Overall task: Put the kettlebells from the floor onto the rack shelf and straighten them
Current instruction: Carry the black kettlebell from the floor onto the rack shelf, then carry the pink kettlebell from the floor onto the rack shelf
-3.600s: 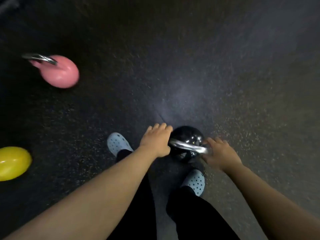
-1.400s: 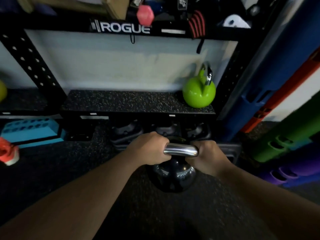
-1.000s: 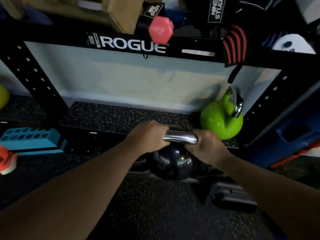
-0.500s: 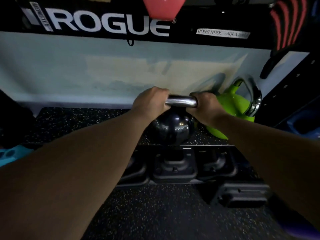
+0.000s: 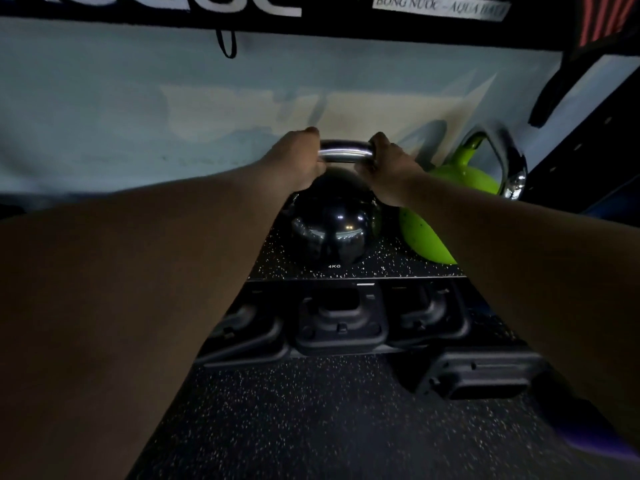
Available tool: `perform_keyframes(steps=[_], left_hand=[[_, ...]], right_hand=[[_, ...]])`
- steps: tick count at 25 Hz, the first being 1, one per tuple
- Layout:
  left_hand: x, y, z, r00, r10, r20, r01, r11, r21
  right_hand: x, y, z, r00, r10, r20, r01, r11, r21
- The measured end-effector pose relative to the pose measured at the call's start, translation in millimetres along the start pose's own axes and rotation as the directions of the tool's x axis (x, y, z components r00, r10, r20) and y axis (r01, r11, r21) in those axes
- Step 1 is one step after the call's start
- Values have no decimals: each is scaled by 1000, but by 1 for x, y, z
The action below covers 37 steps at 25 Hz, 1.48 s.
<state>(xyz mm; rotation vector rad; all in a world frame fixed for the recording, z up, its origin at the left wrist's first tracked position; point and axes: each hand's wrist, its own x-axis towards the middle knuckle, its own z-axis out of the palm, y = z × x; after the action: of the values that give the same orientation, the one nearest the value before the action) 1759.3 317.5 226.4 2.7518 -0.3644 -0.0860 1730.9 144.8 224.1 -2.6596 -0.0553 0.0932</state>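
rack shelf (image 5: 398,271) carries black kettlebell (image 5: 332,233) near front edge, green kettlebell (image 5: 460,188) just right of it; left hand (image 5: 298,161) and right hand (image 5: 388,164) each grip closed around black kettlebell's chrome handle (image 5: 344,152)

black kettlebell (image 5: 330,233): on rack shelf (image 5: 398,270), just left of green kettlebell (image 5: 450,188)
left hand (image 5: 298,161), right hand (image 5: 388,166): gripping its chrome handle (image 5: 344,152)

Both forearms bare from frame edge to wrist, no sleeves, no watch, no bands, no gloves. Left hand (image 5: 296,157) enters from approx 8 o'clock, right hand (image 5: 388,164) from approx 4 o'clock. Fingers (image 5: 311,133) bare, no rings seen
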Motion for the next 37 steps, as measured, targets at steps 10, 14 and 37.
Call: perform_keyframes(steps=[10, 14, 37], left_hand=[[-68, 19, -14, 997, -44, -68, 42, 999, -26], [-134, 29, -29, 992, -84, -90, 83, 996, -21], [-803, 43, 206, 613, -708, 350, 778, 465, -422]], right_hand=[[-48, -7, -32, 979, -196, -64, 188, 976, -105], [-94, -23, -34, 936, -350, -27, 347, 934, -80], [-637, -55, 215, 511, -553, 659, 639, 756, 139]])
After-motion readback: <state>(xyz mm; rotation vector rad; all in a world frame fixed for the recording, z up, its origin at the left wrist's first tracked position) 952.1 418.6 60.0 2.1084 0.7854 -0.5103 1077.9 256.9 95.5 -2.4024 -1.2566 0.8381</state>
